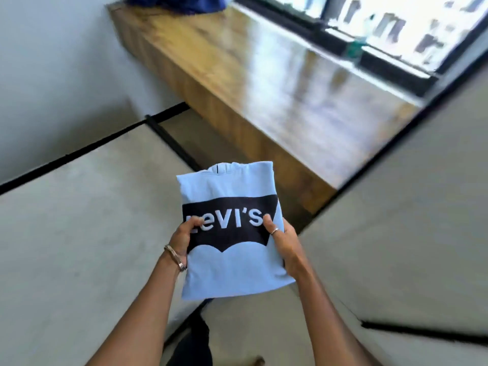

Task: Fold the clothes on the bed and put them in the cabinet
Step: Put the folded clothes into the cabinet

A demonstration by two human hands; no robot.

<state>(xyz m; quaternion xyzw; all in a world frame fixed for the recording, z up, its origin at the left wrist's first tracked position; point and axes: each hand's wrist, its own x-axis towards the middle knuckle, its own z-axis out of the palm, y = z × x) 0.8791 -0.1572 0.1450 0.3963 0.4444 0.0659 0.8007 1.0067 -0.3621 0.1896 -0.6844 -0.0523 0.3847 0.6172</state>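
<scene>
**Folded shirt carried in 2 hands**

A person holds a folded light blue shirt (232,233) out in front of the body, above a pale floor (79,247). The shirt is a flat rectangle with a black printed logo facing up. It seems to be held level and from both sides so the folds stay in place while it is carried.

The left hand (184,233) grips the shirt's left edge, thumb curled onto the logo, fingers hidden beneath. The right hand (280,233) grips the right edge the same way, thumb on top. Neither hand is spread.

Ahead, a long wooden bench (264,75) runs under a window (396,27). No cabinet or bed is identifiable, so folding looks done and stowing remains.
</scene>
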